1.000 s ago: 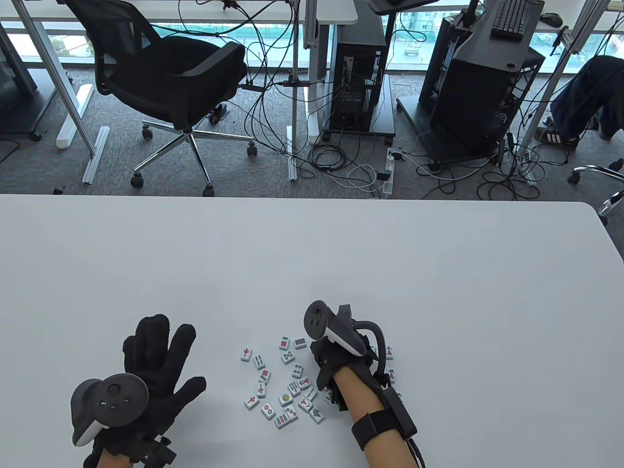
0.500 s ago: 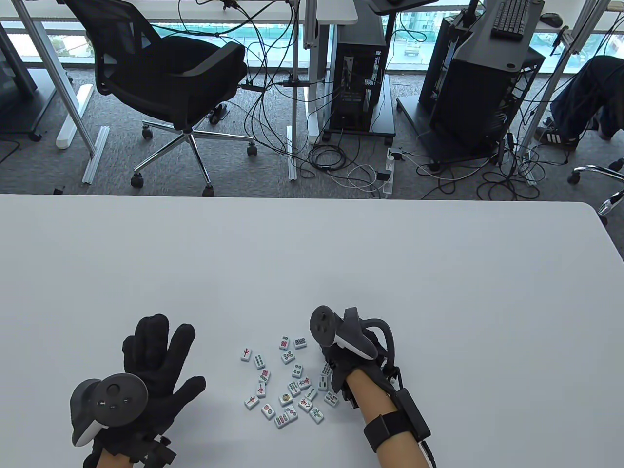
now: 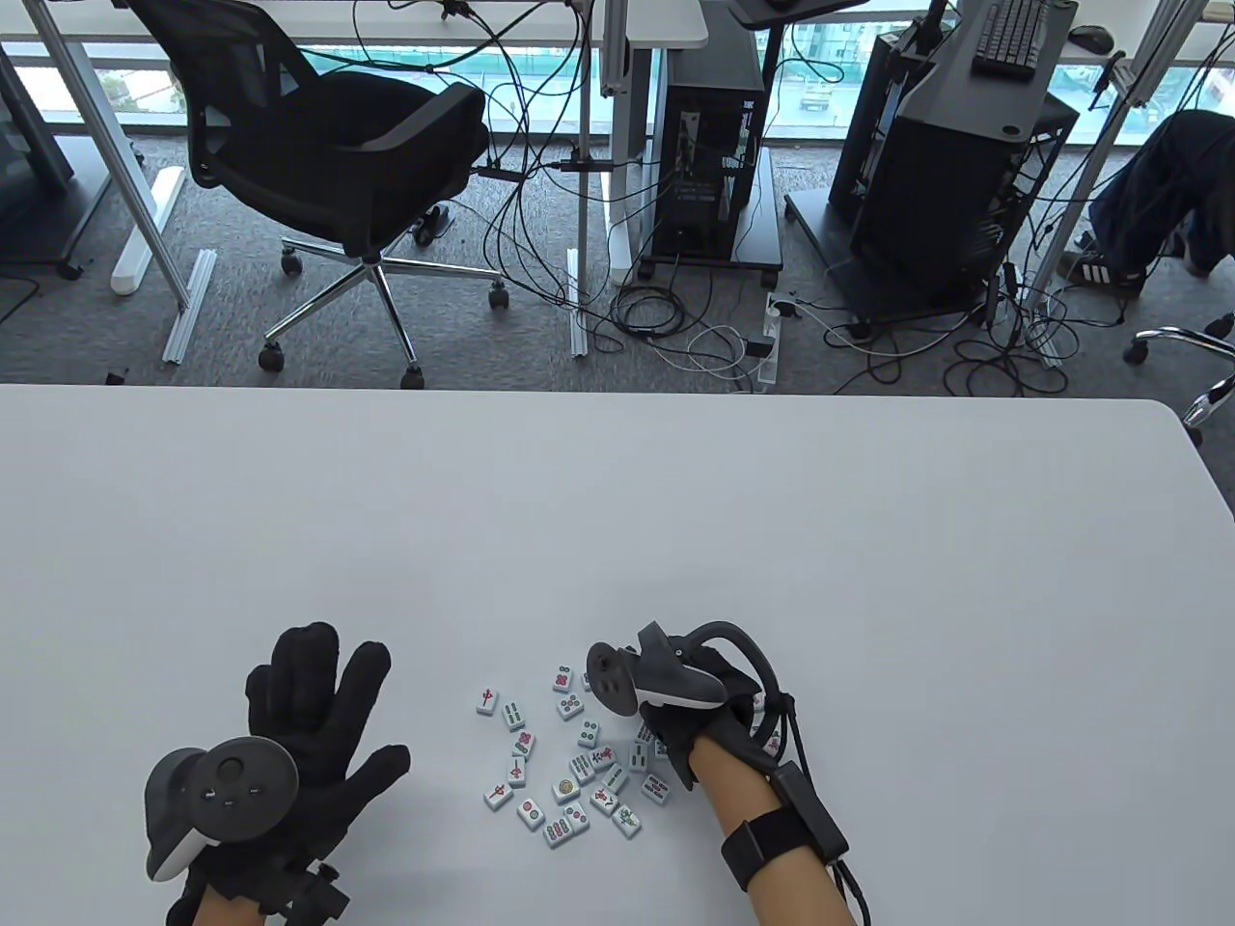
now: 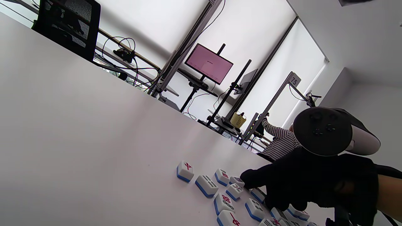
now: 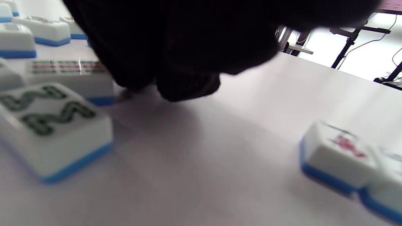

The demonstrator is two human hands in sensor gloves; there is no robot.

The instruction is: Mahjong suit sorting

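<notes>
Office-like lab: mesh chair, computer towers, tangled floor cables, monitor on stand.

White table, scattered mahjong tiles

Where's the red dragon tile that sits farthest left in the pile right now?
In the table view the red dragon tile lies face up at the pile's far-left edge, beside a bamboo tile, between the flat left hand and the right hand.
</notes>
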